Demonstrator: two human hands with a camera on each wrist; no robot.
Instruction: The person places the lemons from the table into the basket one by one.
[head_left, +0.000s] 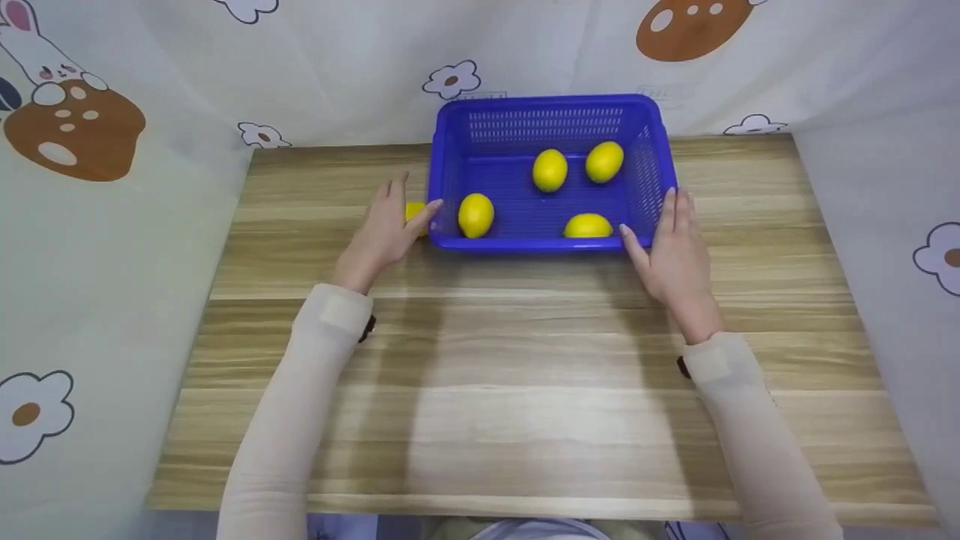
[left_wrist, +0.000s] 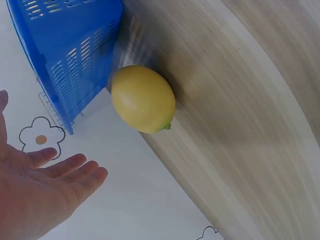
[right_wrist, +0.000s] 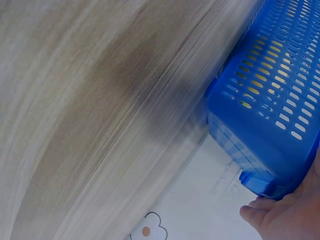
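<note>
A blue plastic basket (head_left: 555, 244) with slotted walls stands at the back of the table with several yellow lemons (head_left: 550, 171) inside. Another lemon (left_wrist: 143, 99), with a green tip, lies outside, by the basket's left wall. In the head view, my left hand (head_left: 384, 229) partly covers that lemon. Its fingers are spread and its thumb tip is at the basket's left rim; whether it touches is unclear. At the front right corner, my right hand (head_left: 681, 259) holds the basket's rim, thumb at the front edge and fingers along the right side. The right wrist view hides that thumb.
The wood-grain table (head_left: 540, 390) runs from the basket to the near edge. Behind it and at both sides hangs a pale cloth (head_left: 352, 75) with flower and rabbit prints. The basket's back side stands close to the cloth.
</note>
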